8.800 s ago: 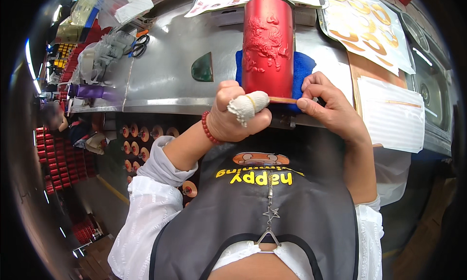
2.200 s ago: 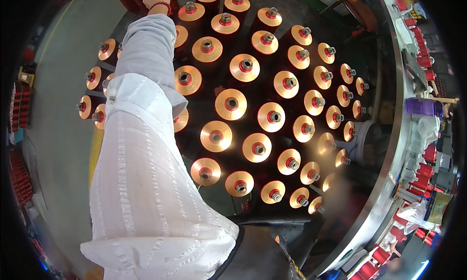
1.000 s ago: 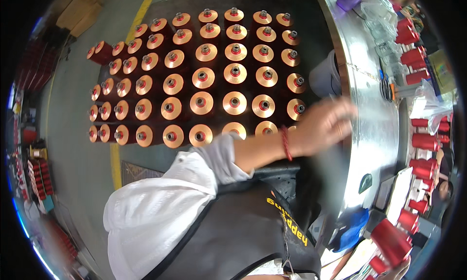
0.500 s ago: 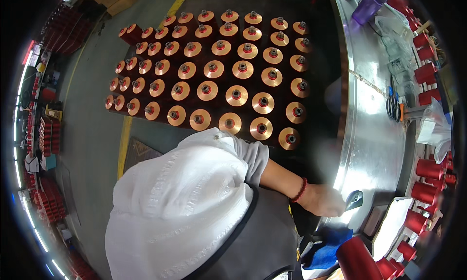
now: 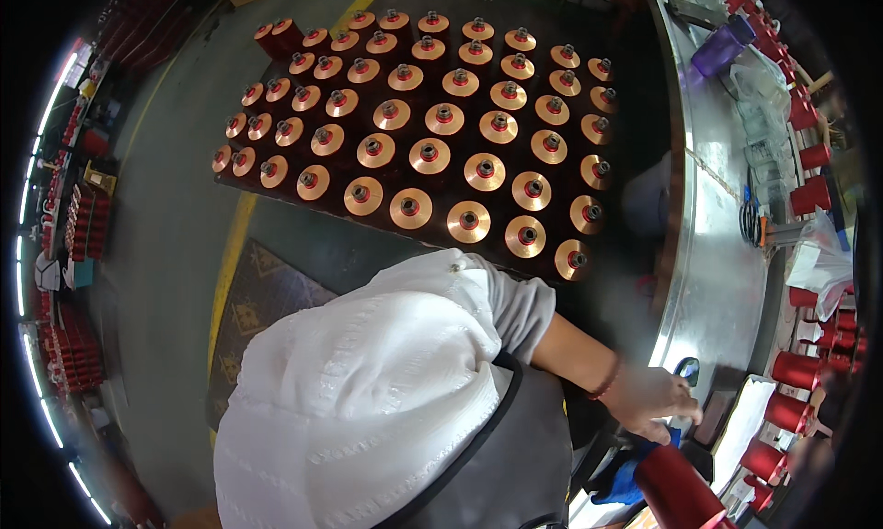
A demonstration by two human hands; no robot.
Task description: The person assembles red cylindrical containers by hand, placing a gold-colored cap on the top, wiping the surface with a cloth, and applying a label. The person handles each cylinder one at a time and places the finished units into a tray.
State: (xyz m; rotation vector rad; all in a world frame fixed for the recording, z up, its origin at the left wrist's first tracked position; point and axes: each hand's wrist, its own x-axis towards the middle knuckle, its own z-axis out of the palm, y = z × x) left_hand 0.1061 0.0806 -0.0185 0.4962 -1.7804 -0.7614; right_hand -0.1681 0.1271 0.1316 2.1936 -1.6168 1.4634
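Note:
My left hand (image 5: 651, 402), with a red bead bracelet at the wrist, reaches over from a white sleeve. Its fingers are apart with nothing seen between them; the back of the hand is partly blurred. Just below the fingertips stands a large red cylinder (image 5: 679, 488), cut off by the lower edge. A blue cloth (image 5: 624, 485) lies beside it, and a small dark glossy object (image 5: 687, 371) rests on the steel bench (image 5: 713, 299) close by. Nothing of my right hand shows.
Rows of red cylinders with shiny copper-coloured discs (image 5: 429, 155) and threaded necks stand on a low platform ahead. Along the bench are a purple cup (image 5: 723, 46), a clear plastic bag (image 5: 821, 262) and a white tray (image 5: 743, 432). More red cylinders (image 5: 796, 370) line the right side.
My left hand has moved from beside the dark glossy object down toward the large red cylinder, and its fingers have spread. The whole view has shifted slightly.

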